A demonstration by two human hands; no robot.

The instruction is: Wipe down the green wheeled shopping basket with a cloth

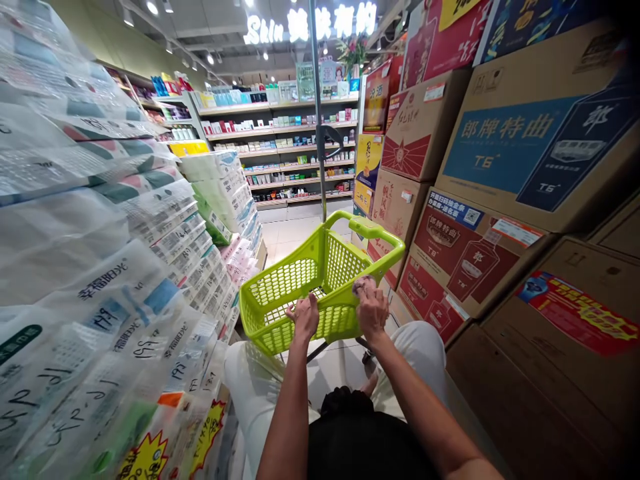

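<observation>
Lime-green perforated plastic shopping basket (320,280) sits low ahead of us in the aisle — our left hand (305,315) curls its fingers over the near rim, our right hand (371,305) closes on the same rim, steadying it between stacked cardboard liquor cartons (465,253) and wrapped tissue packs (165,227).

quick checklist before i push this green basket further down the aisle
1. Left hand on the near rim of the green basket: ok.
2. Right hand on the rim: ok, though it seems to hold something small; cannot tell what.
3. Basket contents: nothing visible inside, ok.
4. Space on the left: wrapped paper packs stand close, not ok.
5. Space on the right: stacked cartons almost meet the basket handle, not ok.
6. Floor ahead: looks free of obstacles, ok.
</observation>
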